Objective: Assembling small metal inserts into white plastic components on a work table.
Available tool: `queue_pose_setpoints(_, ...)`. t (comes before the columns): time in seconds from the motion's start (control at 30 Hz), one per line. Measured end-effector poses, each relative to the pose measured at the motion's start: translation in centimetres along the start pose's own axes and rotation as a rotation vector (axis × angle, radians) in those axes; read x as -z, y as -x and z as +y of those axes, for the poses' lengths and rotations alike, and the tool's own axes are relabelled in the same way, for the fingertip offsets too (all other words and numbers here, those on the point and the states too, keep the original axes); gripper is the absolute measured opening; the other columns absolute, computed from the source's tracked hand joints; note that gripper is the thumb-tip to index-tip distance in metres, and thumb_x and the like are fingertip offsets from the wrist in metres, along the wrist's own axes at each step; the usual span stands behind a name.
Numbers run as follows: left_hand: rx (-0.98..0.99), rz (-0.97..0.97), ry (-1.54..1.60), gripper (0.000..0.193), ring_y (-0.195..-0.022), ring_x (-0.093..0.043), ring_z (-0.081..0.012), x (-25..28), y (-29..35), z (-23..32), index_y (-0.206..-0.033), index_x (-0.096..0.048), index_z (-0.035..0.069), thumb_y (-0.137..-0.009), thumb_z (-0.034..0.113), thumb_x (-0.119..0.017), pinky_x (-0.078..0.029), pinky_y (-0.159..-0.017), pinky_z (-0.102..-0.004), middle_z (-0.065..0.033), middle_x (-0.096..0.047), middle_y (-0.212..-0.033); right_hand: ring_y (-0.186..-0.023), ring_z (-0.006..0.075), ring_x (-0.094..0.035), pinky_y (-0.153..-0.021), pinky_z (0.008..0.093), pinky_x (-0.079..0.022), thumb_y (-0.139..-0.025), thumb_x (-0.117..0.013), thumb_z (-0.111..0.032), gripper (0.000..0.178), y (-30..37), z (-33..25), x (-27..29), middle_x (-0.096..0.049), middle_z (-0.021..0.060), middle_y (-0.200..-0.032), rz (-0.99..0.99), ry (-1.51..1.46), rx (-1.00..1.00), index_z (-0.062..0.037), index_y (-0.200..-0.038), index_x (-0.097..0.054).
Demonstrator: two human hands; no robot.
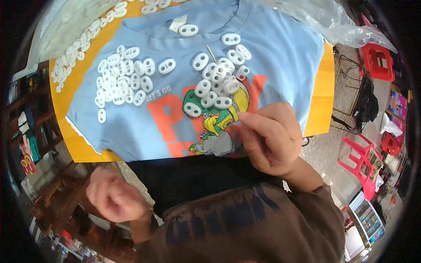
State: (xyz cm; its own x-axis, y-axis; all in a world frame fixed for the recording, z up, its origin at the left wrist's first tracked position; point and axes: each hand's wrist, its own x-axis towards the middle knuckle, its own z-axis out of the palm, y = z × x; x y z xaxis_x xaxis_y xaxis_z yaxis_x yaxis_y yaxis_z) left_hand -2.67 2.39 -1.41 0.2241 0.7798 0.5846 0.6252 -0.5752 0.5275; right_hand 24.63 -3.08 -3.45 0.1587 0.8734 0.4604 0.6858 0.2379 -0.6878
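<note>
My right hand is over the lower right of a light blue printed T-shirt, thumb and index finger pinched together. What it holds, if anything, is too small to make out. Beside its fingertips, a heap of white oval two-hole plastic pieces covers part of the cartoon print. From that heap a thin pointed stick sticks up. Another pile of the same white pieces lies on the shirt's left half. Off the near left edge, my left hand is smeared by motion, its fingers unclear.
Under the shirt is a yellow-orange surface, with more white pieces strung along its far left. Clear plastic sheeting lies at the far right. On the floor to the right stand a pink plastic chair and a red stool.
</note>
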Motion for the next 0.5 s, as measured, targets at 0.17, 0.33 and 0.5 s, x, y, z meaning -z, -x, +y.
queue_pose_setpoints(0.17, -0.245, -0.516, 0.144, 0.036, -0.068, -0.051, -0.0204, -6.8, -4.0, 4.6, -0.093, -0.063, 0.006, -0.058, 0.002, -0.066, -0.037, -0.062, -0.034, -0.0028, -0.052, -0.077, -0.055, 0.0193, -0.051, -0.05, 0.0293, -0.037, -0.059, -0.064, 0.003, 0.028, 0.6, 0.2, 0.5, -0.056, 0.0057, -0.068, 0.045, -0.111, -0.05, -0.0001, -0.087, -0.062)
queue_pose_setpoints(0.33, -0.334, -0.498, 0.102, 0.032, -0.064, -0.049, -0.0188, -11.3, -6.3, 6.9, -0.094, -0.063, 0.009, -0.062, 0.007, -0.064, -0.034, -0.061, -0.0333, 0.0, -0.049, -0.075, -0.055, 0.0189, -0.052, -0.05, 0.0289, -0.038, -0.061, -0.063, 0.002, 0.026, 0.8, 0.3, 0.9, -0.056, 0.0056, -0.067, 0.073, -0.168, -0.065, 0.0, -0.086, -0.062)
queue_pose_setpoints(0.5, -0.377, -0.566, -0.016, 0.026, -0.068, -0.049, -0.0187, -12.1, -6.7, 6.9, -0.091, -0.063, 0.01, -0.065, 0.009, -0.064, -0.032, -0.067, -0.0321, -0.0001, -0.05, -0.076, -0.057, 0.0188, -0.053, -0.049, 0.0289, -0.039, -0.061, -0.065, -0.001, 0.023, 0.7, 0.6, 0.8, -0.057, 0.0056, -0.068, 0.103, -0.156, -0.009, -0.0016, -0.084, -0.062)
